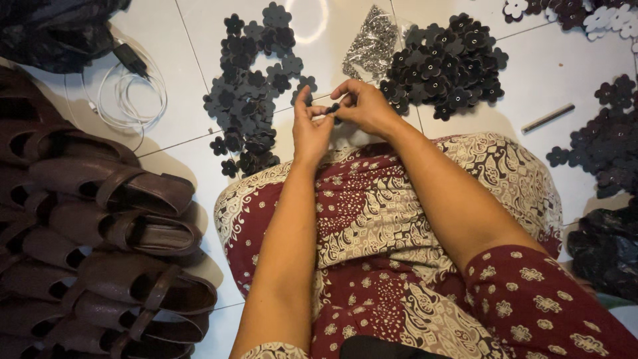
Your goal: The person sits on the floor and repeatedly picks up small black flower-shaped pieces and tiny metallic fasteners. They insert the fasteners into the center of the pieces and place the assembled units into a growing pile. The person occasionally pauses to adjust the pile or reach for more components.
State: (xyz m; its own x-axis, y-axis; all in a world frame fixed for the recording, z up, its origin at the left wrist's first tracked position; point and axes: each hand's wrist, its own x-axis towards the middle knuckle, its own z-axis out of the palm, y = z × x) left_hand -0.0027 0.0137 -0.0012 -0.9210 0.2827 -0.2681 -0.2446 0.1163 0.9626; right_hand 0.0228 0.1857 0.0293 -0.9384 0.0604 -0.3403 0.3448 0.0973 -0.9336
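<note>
Above lap, both hands (339, 116) pinch dark flower piece (333, 108); clear packet (372, 43) beyond

Both arms extended forward — left hand (311, 129), right hand (364, 106) meeting, fingertips pinched together.

— What do we see on our left?
— We see brown sandals (126, 229) stacked in rows, and a white cable (126, 100) coiled on the white tiled floor (199, 53).
— And on our right?
— We see a thin dark stick (547, 118) and a black bag (608, 249).
</note>
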